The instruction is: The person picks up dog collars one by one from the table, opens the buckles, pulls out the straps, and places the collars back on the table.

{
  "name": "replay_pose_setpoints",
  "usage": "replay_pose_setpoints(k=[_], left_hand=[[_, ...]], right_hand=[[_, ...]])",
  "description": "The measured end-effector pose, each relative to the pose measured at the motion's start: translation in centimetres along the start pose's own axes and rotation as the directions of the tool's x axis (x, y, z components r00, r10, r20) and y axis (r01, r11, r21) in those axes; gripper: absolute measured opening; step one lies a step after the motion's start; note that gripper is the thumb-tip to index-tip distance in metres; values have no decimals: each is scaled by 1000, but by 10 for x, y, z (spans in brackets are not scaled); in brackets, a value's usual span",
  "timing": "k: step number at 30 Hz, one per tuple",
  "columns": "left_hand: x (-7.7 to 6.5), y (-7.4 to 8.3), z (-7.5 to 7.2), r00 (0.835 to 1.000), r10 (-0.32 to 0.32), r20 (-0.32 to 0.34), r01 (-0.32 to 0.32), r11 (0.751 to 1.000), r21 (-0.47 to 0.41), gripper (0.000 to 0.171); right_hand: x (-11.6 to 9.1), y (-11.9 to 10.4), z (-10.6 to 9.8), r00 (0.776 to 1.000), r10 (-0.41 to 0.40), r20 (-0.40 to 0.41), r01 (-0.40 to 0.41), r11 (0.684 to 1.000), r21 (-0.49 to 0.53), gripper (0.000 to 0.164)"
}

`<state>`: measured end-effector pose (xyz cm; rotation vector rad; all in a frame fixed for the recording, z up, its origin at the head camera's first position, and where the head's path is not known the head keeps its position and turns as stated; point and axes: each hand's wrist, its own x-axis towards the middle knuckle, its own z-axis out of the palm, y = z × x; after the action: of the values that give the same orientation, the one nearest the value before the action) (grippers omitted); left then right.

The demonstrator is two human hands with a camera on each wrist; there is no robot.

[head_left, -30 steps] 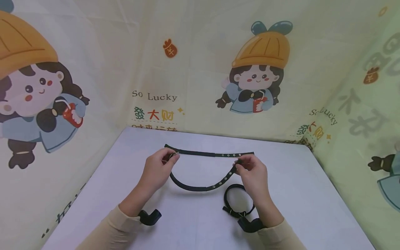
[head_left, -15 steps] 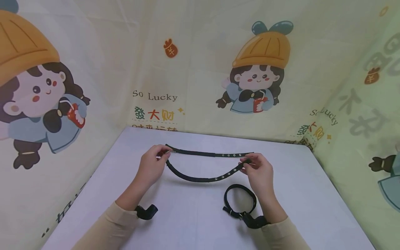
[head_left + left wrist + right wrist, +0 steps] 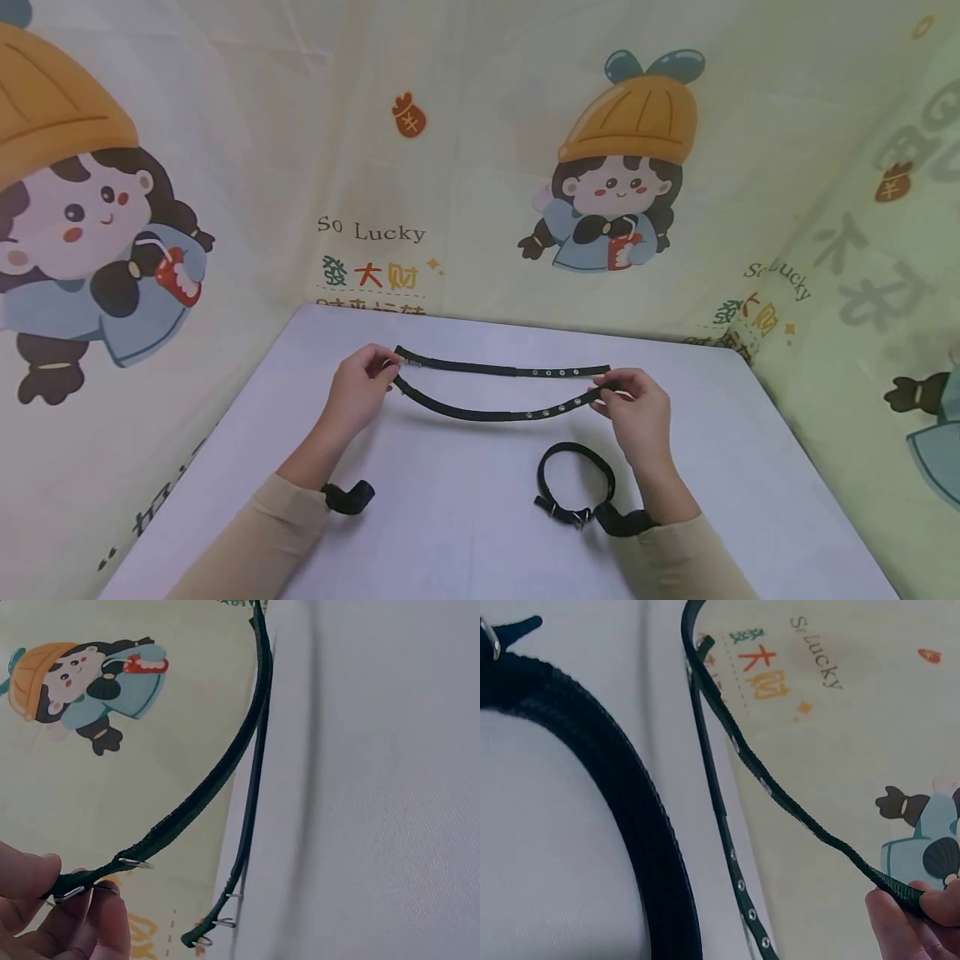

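Observation:
A black collar [image 3: 480, 416] with a row of metal eyelets sags in a shallow curve between my two hands. My left hand [image 3: 356, 390] pinches its buckle end between thumb and fingers; a metal ring [image 3: 136, 863] hangs just beyond the fingertips. At the other end, my right hand [image 3: 641, 408] pinches the eyelet tip. Just behind lies a second black collar [image 3: 472, 367], stretched nearly straight on the table, buckle left and eyelets right. A third collar [image 3: 542, 479], buckled into a loop, lies nearer, to the left of my right wrist.
The white table [image 3: 450, 517] carries all the collars. A printed cloth [image 3: 480, 167] with cartoon figures rises behind it and at both sides. Black wrist mounts [image 3: 351, 497] stick out from both sleeves.
My hands have spread apart, the left going left and the right going right. The held collar has flattened from a deep sag and risen toward the one behind. Both collars on the table stay put.

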<state>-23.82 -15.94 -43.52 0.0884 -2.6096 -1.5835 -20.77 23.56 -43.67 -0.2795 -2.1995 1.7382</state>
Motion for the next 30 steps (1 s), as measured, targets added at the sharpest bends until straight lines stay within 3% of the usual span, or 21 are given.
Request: replay_pose_setpoints(k=[10, 20, 30], left_hand=[[21, -19, 5, 995, -98, 1, 98, 989, -109, 15], [39, -31, 10, 983, -183, 6, 179, 952, -247, 19], [53, -41, 19, 970, -241, 30, 240, 931, -274, 19]], right_hand=[[18, 15, -8, 998, 64, -22, -63, 998, 29, 28], [33, 25, -8, 994, 106, -26, -106, 994, 14, 29], [49, 40, -8, 985, 173, 7, -173, 985, 4, 24]])
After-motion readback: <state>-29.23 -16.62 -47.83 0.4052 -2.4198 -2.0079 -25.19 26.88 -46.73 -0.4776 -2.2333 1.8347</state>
